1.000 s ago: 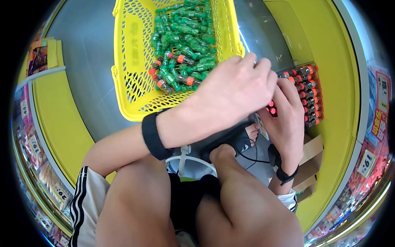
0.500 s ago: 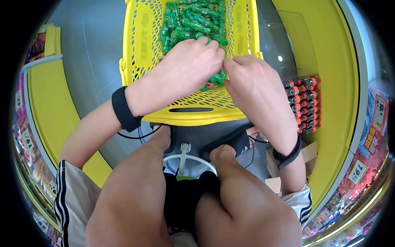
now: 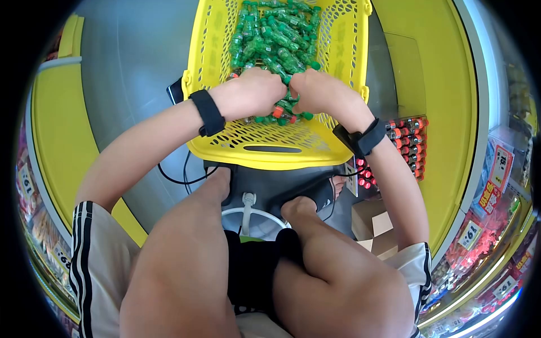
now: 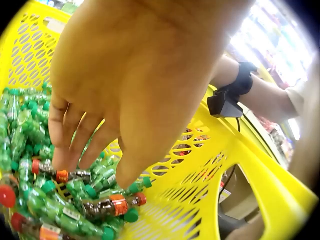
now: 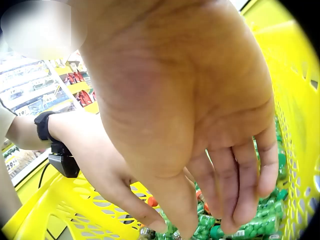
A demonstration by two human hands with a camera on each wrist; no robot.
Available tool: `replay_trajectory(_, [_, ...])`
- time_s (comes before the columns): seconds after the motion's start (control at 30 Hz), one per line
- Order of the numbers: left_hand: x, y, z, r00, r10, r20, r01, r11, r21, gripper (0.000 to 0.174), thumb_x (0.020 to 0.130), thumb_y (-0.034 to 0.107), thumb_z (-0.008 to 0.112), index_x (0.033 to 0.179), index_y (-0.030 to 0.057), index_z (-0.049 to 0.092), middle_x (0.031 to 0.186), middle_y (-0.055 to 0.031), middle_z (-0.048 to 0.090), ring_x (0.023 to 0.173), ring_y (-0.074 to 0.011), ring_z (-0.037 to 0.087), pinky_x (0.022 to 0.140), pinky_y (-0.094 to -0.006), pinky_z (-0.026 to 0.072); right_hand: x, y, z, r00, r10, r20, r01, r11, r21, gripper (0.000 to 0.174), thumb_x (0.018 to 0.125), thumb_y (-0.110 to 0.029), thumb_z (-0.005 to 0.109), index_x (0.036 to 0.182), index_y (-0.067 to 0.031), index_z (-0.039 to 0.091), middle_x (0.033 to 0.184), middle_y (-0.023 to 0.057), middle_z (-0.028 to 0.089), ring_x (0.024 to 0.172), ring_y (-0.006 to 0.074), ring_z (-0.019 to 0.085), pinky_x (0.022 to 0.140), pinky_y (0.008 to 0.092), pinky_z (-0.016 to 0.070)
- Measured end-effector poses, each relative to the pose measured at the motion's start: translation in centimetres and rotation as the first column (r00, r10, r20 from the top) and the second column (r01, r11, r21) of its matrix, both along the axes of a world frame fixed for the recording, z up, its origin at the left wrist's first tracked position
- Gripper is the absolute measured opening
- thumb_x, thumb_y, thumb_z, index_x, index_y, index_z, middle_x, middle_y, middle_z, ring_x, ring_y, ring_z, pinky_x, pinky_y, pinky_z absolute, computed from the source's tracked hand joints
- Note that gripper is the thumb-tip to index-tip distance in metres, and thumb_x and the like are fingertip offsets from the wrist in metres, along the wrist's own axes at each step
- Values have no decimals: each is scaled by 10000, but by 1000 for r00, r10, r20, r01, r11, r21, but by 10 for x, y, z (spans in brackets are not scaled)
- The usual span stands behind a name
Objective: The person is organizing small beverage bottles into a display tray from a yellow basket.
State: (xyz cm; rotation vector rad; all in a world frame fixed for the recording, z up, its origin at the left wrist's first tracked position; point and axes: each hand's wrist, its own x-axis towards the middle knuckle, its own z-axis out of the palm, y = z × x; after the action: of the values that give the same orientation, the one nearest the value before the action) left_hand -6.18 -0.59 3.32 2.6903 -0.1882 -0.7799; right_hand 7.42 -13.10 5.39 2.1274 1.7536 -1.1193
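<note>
My left hand (image 3: 256, 90) and right hand (image 3: 324, 96) hang side by side in the near half of a yellow shopping basket (image 3: 276, 161), close over small bottles. Most are green bottles with green caps (image 3: 284, 36), lying in a heap. Among them lie dark bottles with orange labels (image 4: 117, 205) and red caps. In the left wrist view my left fingers (image 4: 65, 155) point down, tips overlapping one dark bottle (image 4: 75, 175). Long, loosely straight fingers (image 5: 240, 185) of my right hand point down over green bottles in the right wrist view. Neither hand grips a bottle.
Right of the basket stands a pack of dark bottles with red caps (image 3: 414, 146). An open cardboard box (image 3: 363, 217) is on the floor nearer me. Yellow shelf bases (image 3: 445, 112) flank both sides. A cable (image 3: 186, 181) loops beside my left leg.
Both hands have moved left from beside the pack of dark bottles to over the basket, then settled apart and low above its heap. The head view has shifted, so the basket appears further right.
</note>
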Motion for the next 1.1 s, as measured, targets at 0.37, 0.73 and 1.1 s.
replay_trajectory(0.37, [17, -10, -13, 917, -50, -396, 63, 998, 21, 309, 911, 149, 711, 1178, 22, 802, 1071, -187, 781, 1007, -375, 762, 826, -477, 619, -8, 19, -42, 984, -49, -173, -2, 958, -287, 369, 718, -185, 953, 961, 45, 799, 862, 155, 806, 754, 294, 793, 673, 425, 645])
replay_trajectory(0.73, [22, -9, -56, 838, -39, -544, 79, 996, 50, 592, 879, 35, 692, 1466, -10, 639, 1568, -182, 550, 1415, -417, 562, 1096, -527, 562, -16, 18, -68, 971, -127, -203, 26, 900, -435, 299, 739, -153, 975, 916, 33, 823, 873, 123, 825, 764, 250, 799, 666, 381, 642])
replay_trajectory(1.1, [10, -11, -56, 855, -3, -519, 66, 992, 103, 458, 943, 208, 744, 1391, 110, 733, 1499, -189, 588, 1392, -378, 553, 1092, -524, 552, -17, 19, -89, 978, 65, -197, -165, 818, -551, 231, 817, -258, 965, 948, -89, 878, 965, 51, 848, 856, 228, 794, 755, 396, 619])
